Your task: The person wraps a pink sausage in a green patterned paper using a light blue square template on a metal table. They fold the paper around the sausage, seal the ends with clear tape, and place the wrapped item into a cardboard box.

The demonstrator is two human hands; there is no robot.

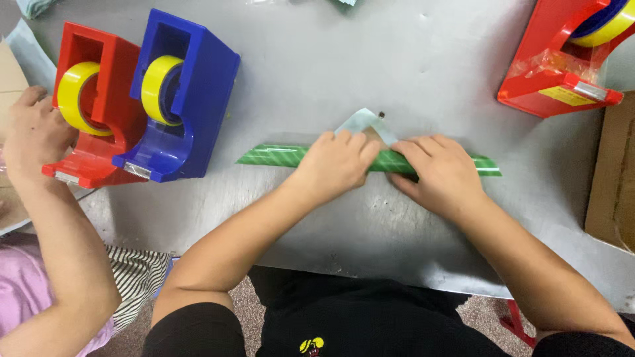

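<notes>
A long green striped strip of wrapping lies flat across the grey table. My left hand presses down on its middle with fingers curled over it. My right hand rests just to the right, fingertips pinching the same strip. Between the two hands a pale, clear flap of film sticks up behind the strip. Both ends of the green strip show beyond my hands.
A blue tape dispenser and a red tape dispenser, each with yellow tape, stand at the left; another person's hand touches the red one. A second red dispenser stands at the top right. A cardboard box sits at the right edge.
</notes>
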